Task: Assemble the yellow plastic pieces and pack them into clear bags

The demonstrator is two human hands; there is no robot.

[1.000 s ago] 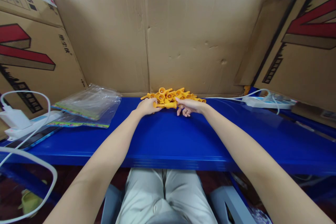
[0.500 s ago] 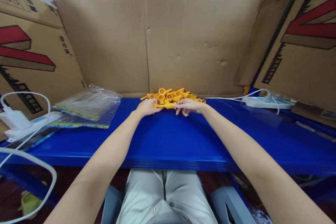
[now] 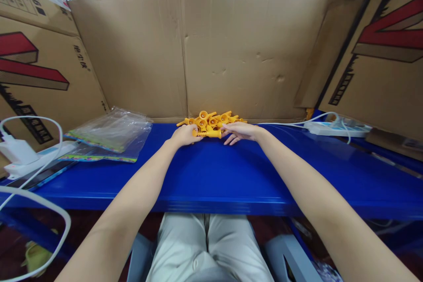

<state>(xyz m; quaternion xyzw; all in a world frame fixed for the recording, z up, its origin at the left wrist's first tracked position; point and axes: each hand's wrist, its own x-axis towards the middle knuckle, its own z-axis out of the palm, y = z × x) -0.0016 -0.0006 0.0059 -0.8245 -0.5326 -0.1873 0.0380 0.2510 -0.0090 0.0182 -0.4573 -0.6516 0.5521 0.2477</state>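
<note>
My left hand (image 3: 185, 135) is closed on one end of a yellow plastic horn-shaped piece (image 3: 210, 133), which lies level and points to the right. Its stem shows ridges, and its wider end faces my right hand. My right hand (image 3: 242, 131) is at that wider end with fingers apart; the fingertips are close to the piece, and contact is hard to make out. Just behind both hands lies a pile of similar yellow horn-shaped pieces (image 3: 202, 122), with round flared mouths and thin stems, partly hidden by my fingers.
Clear plastic bags (image 3: 109, 134) with colourful edges lie on the blue table (image 3: 211, 176) at left, beside a white power strip (image 3: 42, 158) and a phone (image 3: 49, 174). Another power strip (image 3: 339, 128) with cables is at right. Cardboard panels (image 3: 251, 53) wall the back and sides.
The fingers of my right hand have opened from the piece's right end and shifted slightly right, showing its wider end. My left hand keeps its hold in the same place.
</note>
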